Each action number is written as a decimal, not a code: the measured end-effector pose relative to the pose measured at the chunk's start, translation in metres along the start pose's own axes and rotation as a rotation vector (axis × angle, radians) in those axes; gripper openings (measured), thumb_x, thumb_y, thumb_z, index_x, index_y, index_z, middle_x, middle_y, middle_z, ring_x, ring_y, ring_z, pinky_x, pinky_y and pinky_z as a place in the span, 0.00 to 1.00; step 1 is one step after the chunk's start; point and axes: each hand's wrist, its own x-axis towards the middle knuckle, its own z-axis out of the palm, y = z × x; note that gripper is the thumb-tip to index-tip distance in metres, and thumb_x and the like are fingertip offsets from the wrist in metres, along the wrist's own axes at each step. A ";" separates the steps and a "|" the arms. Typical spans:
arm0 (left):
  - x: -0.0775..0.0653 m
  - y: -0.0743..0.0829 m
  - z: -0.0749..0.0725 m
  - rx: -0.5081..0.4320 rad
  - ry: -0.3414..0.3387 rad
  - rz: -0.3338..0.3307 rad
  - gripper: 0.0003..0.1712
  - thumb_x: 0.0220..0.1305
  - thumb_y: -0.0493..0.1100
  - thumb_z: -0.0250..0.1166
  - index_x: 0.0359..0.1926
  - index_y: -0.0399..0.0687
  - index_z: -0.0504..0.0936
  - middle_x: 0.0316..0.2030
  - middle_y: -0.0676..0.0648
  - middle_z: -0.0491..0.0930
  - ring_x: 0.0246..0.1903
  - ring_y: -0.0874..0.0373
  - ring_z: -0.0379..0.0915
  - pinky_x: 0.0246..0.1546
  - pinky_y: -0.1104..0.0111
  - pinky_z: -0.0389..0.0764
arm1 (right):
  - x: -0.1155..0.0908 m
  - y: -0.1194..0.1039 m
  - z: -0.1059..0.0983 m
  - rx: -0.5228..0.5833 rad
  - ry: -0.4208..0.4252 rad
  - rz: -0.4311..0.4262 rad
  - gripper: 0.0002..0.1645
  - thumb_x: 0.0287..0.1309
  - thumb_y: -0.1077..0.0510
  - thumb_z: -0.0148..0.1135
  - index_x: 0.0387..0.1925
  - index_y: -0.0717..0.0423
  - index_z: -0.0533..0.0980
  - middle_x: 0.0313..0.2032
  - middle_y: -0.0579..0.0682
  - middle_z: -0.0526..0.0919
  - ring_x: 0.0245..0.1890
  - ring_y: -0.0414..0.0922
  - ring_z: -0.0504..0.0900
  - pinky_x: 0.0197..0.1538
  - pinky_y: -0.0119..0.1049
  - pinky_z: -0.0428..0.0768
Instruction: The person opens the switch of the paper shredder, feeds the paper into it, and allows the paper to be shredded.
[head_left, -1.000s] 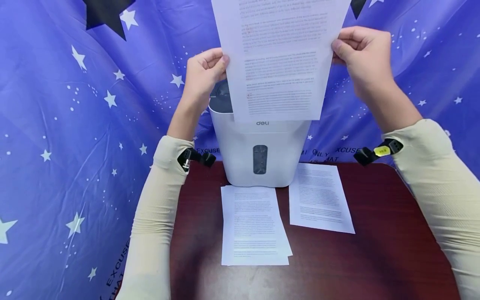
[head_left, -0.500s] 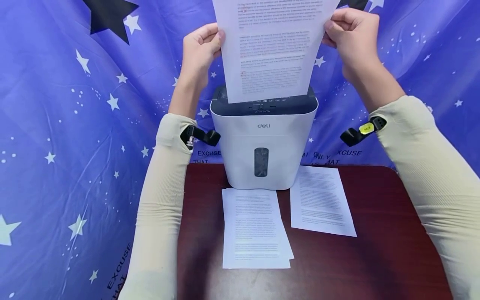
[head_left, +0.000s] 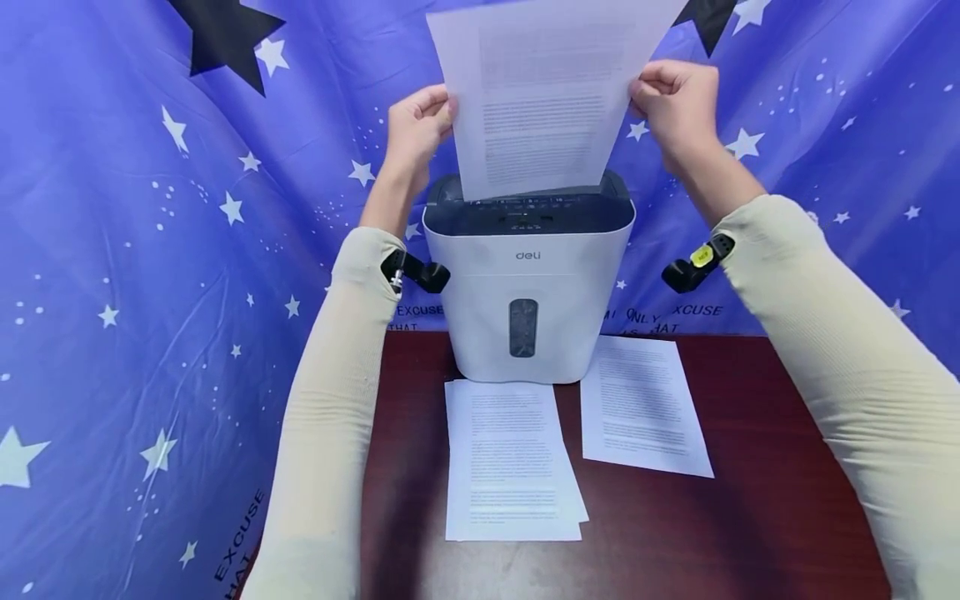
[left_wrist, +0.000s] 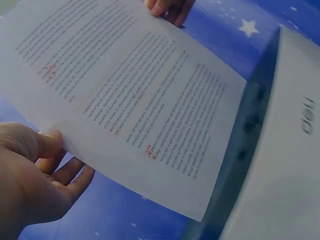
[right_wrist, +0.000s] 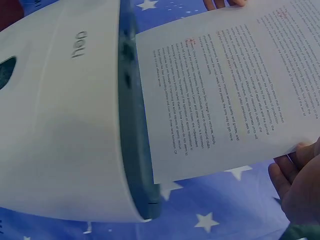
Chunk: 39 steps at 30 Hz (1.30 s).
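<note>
A printed sheet of paper (head_left: 540,108) is held up by both hands over a white paper shredder (head_left: 480,308) marked "deli". My left hand (head_left: 417,133) pinches the sheet's left edge between thumb and fingers. On the opposite edge, my right hand (head_left: 681,108) pinches it the same way. The sheet's lower edge overlaps the shredder's dark top (head_left: 525,218) in the head view. Seen from the left wrist, the sheet (left_wrist: 120,100) shows small red marks among its lines, and its end lies right at the dark top.
A small stack of printed sheets (head_left: 513,467) lies on the dark red table (head_left: 645,533) in front of the shredder. Another printed page (head_left: 645,408) lies to its right. A blue curtain with stars (head_left: 150,333) hangs behind and along the left side.
The sheet first rose, uncovering the shredder's dark top, then came down toward it with its upper part bending over. The right hand moved inward to the left; both hands kept their pinch.
</note>
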 end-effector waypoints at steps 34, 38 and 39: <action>0.005 -0.021 -0.010 0.022 -0.016 0.012 0.16 0.71 0.30 0.60 0.57 0.33 0.82 0.58 0.37 0.83 0.45 0.60 0.81 0.59 0.67 0.82 | 0.004 0.009 0.001 -0.137 -0.048 0.036 0.21 0.63 0.73 0.56 0.21 0.51 0.83 0.18 0.37 0.85 0.21 0.33 0.82 0.31 0.19 0.81; 0.005 -0.022 -0.010 0.036 -0.015 0.004 0.16 0.72 0.31 0.61 0.57 0.35 0.83 0.59 0.39 0.83 0.47 0.59 0.81 0.59 0.67 0.82 | 0.004 0.009 0.001 -0.157 -0.042 0.037 0.21 0.64 0.73 0.57 0.21 0.50 0.84 0.18 0.37 0.85 0.22 0.33 0.81 0.30 0.19 0.80; 0.005 -0.022 -0.009 0.036 -0.014 0.001 0.16 0.72 0.31 0.61 0.57 0.35 0.83 0.59 0.39 0.83 0.47 0.59 0.81 0.59 0.67 0.82 | 0.004 0.010 0.001 -0.164 -0.038 0.035 0.21 0.64 0.73 0.57 0.22 0.50 0.84 0.18 0.37 0.84 0.22 0.33 0.81 0.30 0.19 0.80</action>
